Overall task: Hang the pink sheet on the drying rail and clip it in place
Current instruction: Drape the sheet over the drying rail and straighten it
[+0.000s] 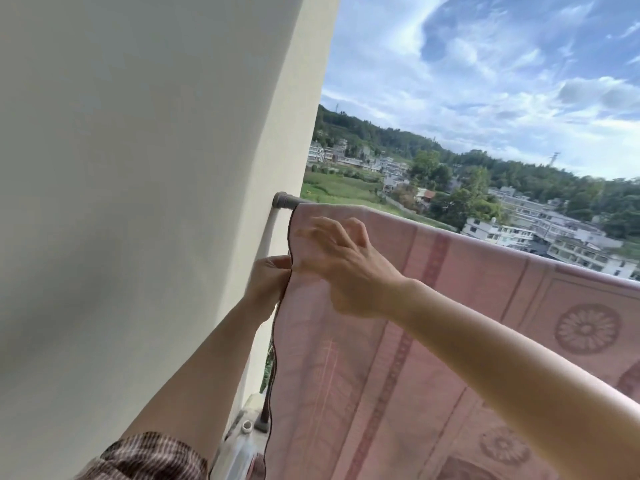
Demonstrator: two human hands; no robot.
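Note:
The pink sheet (450,334) with a pale flower and stripe pattern hangs draped over the drying rail (289,201), whose grey end meets the wall at the left. My left hand (268,284) pinches the sheet's dark-trimmed left edge a little below the rail. My right hand (341,263) rests on the front of the sheet near its top left corner, fingers curled against the cloth. No clip shows in either hand.
A cream wall (138,202) fills the left side, close to the sheet's edge. A white pipe (272,230) runs down the wall below the rail's end. Low down are a balcony ledge with a white fitting (246,427). Houses and hills lie far beyond.

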